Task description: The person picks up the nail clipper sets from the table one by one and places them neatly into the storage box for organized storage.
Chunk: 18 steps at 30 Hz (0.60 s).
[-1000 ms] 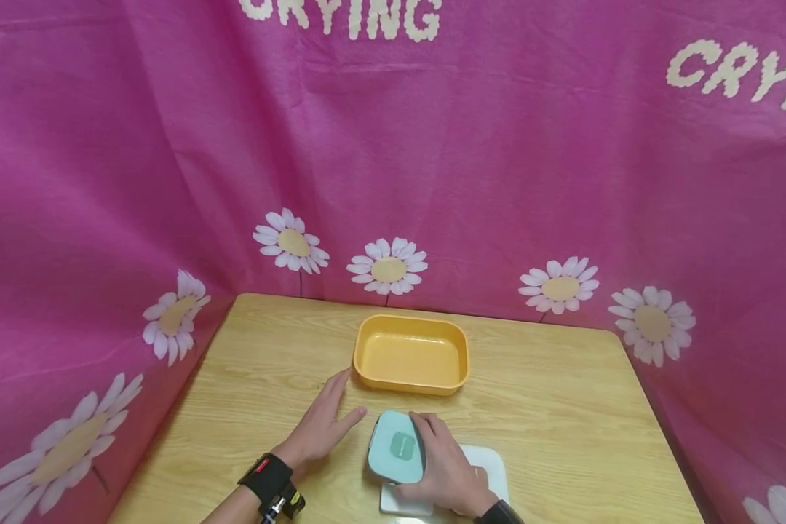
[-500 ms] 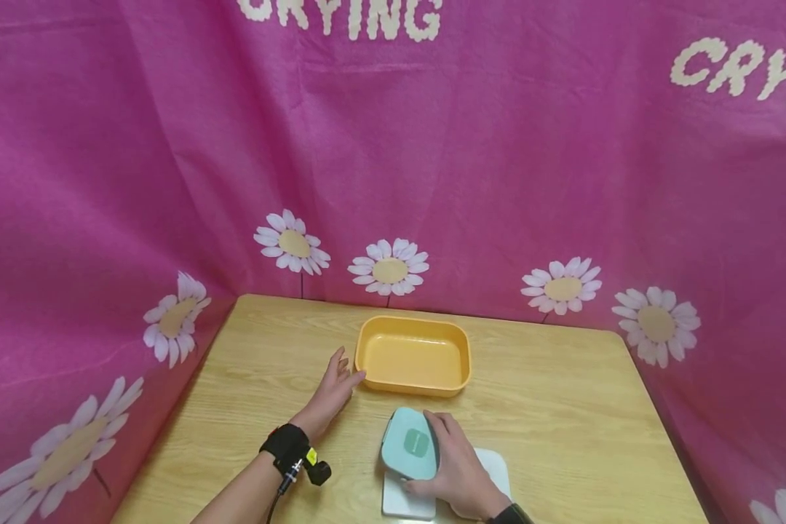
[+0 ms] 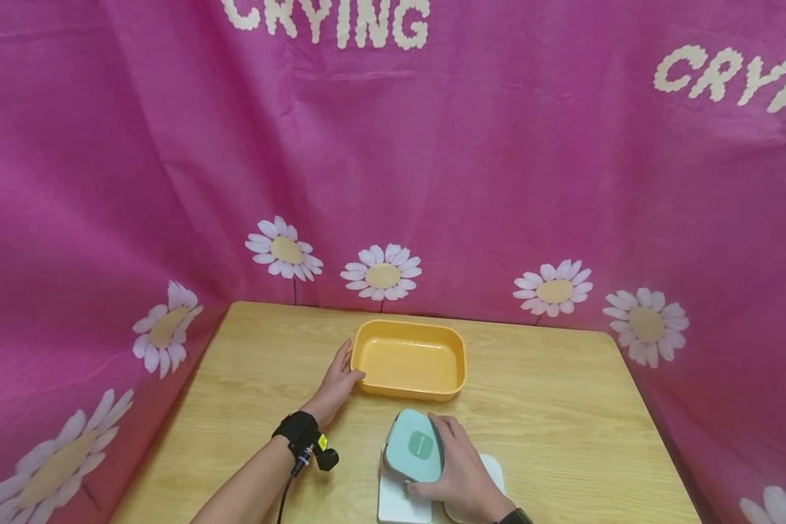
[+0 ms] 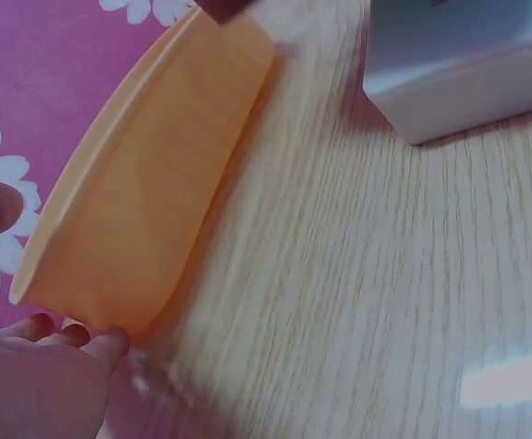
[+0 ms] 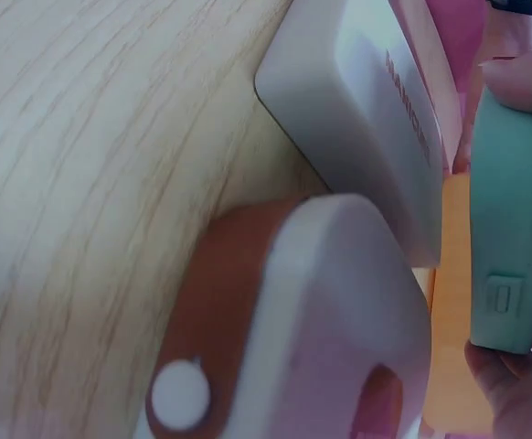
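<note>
At the left end of a yellow rectangular plastic bin [image 3: 409, 391], my left hand [image 3: 332, 387] has its thumb over the rim and its fingers round the outside of the end wall. The left wrist view shows those fingers against the bin's orange-looking outer wall [image 4: 156, 183]. My right hand [image 3: 461, 469] grips a mint-green flat case [image 3: 406, 455] between thumb and fingers, tilted above a white box [image 3: 402, 498]. A small latch shows on the case's edge [image 5: 504, 297] in the right wrist view.
Beside the white box, partly under my right hand, is a rounded white piece [image 3: 493, 469]; the right wrist view shows its brown side [image 5: 216, 274] and a white knob [image 5: 181, 395]. The wooden table [image 3: 563, 407] meets a pink daisy-print cloth [image 3: 465, 182] at its back edge.
My left hand has moved forward and taken hold of the bin's left end. My right hand has shifted the mint-green case slightly right, showing more of the white box.
</note>
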Available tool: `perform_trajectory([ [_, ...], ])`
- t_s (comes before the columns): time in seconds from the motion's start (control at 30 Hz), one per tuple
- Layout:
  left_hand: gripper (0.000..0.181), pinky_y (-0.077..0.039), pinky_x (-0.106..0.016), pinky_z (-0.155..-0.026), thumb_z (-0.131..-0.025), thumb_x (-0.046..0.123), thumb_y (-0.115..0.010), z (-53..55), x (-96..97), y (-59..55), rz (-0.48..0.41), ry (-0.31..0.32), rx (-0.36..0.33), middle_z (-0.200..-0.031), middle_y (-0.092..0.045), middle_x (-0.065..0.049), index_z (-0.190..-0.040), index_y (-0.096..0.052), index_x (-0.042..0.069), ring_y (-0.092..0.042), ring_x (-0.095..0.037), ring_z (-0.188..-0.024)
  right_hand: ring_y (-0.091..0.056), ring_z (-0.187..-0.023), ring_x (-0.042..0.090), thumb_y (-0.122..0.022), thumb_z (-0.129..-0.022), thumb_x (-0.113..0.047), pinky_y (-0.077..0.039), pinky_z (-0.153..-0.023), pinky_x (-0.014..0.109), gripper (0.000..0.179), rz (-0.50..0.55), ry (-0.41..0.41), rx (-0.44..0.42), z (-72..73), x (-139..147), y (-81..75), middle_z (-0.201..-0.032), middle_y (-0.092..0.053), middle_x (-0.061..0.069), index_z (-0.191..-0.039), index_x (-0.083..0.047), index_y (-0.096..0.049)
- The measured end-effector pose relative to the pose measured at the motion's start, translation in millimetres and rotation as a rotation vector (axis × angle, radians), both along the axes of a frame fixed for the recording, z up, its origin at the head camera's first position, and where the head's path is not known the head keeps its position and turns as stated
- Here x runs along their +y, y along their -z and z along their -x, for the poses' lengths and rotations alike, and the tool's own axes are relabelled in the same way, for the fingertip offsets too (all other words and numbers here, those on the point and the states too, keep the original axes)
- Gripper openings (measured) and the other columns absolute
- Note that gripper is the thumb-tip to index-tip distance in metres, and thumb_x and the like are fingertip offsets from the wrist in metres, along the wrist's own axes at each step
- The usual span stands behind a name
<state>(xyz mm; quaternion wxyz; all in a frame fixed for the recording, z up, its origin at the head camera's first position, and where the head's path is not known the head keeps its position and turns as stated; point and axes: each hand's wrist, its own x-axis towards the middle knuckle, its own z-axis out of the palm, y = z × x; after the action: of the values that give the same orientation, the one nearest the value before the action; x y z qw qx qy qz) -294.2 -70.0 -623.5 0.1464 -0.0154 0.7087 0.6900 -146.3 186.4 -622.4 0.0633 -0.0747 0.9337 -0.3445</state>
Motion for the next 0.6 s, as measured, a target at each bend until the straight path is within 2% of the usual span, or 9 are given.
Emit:
perform_trajectory([
  [0.17, 0.084, -0.023, -0.053, -0.127, -0.096, -0.003, -0.052, 1.8, -0.7, 9.2, -0.008, -0.017, 0.031, -0.174, -0.014, -0.022, -0.169, -0.01, 0.006, -0.016, -0.04, -0.16, -0.052, -0.119, 0.016, -0.093, -0.056, -0.07, -0.051, -0.102, 0.046, 0.126, 0.007, 0.039, 0.032, -0.3, 5, 1.1, -0.141, -0.05, -0.003, -0.156, -0.011, -0.044],
  [0.3, 0.085, -0.022, -0.053, -0.128, -0.093, -0.002, -0.052, 3.1, -0.1, 14.8, 0.006, -0.033, 0.028, -0.174, -0.016, -0.021, -0.168, -0.014, 0.006, -0.016, -0.038, -0.16, -0.054, -0.12, 0.016, -0.095, -0.054, -0.067, -0.05, -0.104, 0.047, 0.125, 0.015, 0.073, 0.052, 0.2, 10, 2.9, -0.139, -0.052, -0.003, -0.155, -0.011, -0.046],
  [0.6, 0.083, -0.023, -0.051, -0.128, -0.093, 0.001, -0.052, 2.7, 3.0, 18.2, 0.013, -0.046, 0.006, -0.174, -0.016, -0.017, -0.168, -0.018, 0.008, -0.017, -0.034, -0.16, -0.054, -0.12, 0.021, -0.097, -0.056, -0.061, -0.051, -0.101, 0.047, 0.125, 0.032, 0.116, 0.034, 7.4, 19, -4.0, -0.14, -0.051, 0.004, -0.156, -0.008, -0.044],
])
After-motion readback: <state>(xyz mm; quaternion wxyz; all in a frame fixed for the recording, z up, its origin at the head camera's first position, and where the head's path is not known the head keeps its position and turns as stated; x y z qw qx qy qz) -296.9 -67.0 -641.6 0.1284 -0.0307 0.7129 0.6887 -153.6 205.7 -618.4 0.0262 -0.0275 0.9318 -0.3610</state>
